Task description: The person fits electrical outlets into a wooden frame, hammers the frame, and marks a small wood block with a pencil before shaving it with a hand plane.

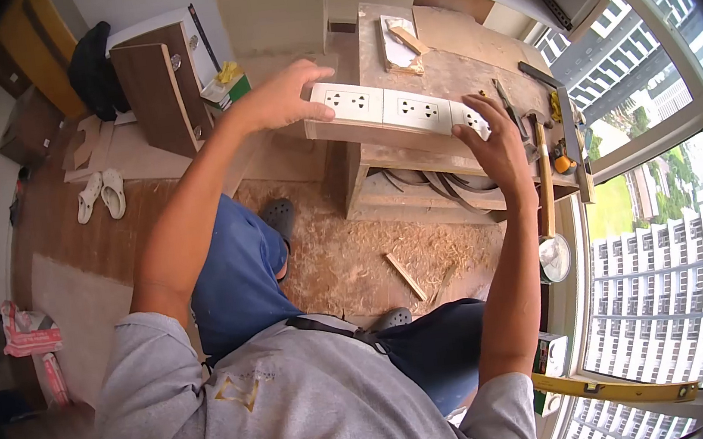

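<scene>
A long box-like wooden strip with white power outlets [382, 107] set along its top is in front of me, above the edge of the workbench. My left hand [290, 96] is at its left end, with the thumb on the near edge and the fingers reaching over the far side. Around the right end curls my right hand [492, 143], its thumb against the near side and fingers over the last outlet. The strip tilts slightly down to the right. Parts of the outlet at the right are hidden by my fingers.
A dusty workbench [379, 43] carries a hammer [544, 171], a tape measure [564, 162] and wood scraps. Dark strips lie on its shelf. Wood shavings [355, 254] cover the floor. A yellow spirit level [622, 388] is beside the window. Cabinet doors [155, 94] lean at left.
</scene>
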The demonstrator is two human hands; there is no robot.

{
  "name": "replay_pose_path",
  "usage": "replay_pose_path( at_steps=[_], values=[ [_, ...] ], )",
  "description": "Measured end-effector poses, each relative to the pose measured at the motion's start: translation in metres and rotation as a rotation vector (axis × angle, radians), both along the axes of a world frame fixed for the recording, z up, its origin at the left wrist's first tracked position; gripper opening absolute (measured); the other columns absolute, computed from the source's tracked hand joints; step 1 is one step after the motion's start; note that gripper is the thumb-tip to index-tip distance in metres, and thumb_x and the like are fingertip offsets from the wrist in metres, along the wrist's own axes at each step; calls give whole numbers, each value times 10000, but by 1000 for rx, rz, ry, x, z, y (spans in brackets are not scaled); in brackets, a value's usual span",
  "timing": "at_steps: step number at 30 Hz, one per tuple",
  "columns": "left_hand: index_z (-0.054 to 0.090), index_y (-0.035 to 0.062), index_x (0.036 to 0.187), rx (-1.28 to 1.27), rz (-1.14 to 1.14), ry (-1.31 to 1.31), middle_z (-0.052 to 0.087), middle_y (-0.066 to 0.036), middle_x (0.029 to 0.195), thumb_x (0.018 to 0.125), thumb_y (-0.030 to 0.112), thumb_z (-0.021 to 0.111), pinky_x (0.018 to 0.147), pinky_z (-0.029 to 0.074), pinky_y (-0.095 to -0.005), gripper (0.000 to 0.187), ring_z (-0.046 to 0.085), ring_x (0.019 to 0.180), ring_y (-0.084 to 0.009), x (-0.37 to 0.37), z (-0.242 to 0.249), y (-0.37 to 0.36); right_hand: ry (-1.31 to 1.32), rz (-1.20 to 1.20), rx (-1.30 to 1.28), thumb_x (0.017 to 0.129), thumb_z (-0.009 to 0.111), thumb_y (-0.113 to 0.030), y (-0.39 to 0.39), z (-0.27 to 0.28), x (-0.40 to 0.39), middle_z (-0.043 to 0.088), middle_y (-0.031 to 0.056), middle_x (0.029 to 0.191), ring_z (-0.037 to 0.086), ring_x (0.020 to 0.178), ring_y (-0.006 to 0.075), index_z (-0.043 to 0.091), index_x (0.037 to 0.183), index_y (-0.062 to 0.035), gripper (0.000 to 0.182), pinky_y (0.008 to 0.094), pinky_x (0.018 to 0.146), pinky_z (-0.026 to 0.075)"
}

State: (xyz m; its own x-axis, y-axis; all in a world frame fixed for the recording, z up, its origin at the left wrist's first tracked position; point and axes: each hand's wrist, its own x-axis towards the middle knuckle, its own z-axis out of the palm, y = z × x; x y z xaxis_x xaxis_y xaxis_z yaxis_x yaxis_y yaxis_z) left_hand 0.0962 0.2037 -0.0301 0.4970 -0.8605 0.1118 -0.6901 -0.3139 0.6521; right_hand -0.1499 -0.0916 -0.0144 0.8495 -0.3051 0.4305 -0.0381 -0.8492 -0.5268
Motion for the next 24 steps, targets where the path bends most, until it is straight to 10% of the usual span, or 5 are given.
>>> replay_pose_path(
  at_steps=[9, 24],
  values=[
    [498, 20, 1518, -78, 68, 147, 519, -112, 1404, 791, 330, 883, 1049, 488, -393, 879, 585, 1199, -263, 11, -27, 21, 483, 247, -207, 816, 846, -322, -5, 6, 71, 584, 227, 1469, 551, 1367, 377, 596, 1413, 29, 736, 435, 1160, 419],
    [527, 49, 1518, -168, 65, 209, 593, -125, 1340, 793, 330, 906, 937, 538, -347, 865, 651, 1003, -218, 12, -46, 21, 494, 215, -86, 809, 844, -230, 6, 14, 69, 616, 226, 1439, 608, 1320, 357, 595, 1420, 30, 709, 407, 1126, 447]
  ],
)
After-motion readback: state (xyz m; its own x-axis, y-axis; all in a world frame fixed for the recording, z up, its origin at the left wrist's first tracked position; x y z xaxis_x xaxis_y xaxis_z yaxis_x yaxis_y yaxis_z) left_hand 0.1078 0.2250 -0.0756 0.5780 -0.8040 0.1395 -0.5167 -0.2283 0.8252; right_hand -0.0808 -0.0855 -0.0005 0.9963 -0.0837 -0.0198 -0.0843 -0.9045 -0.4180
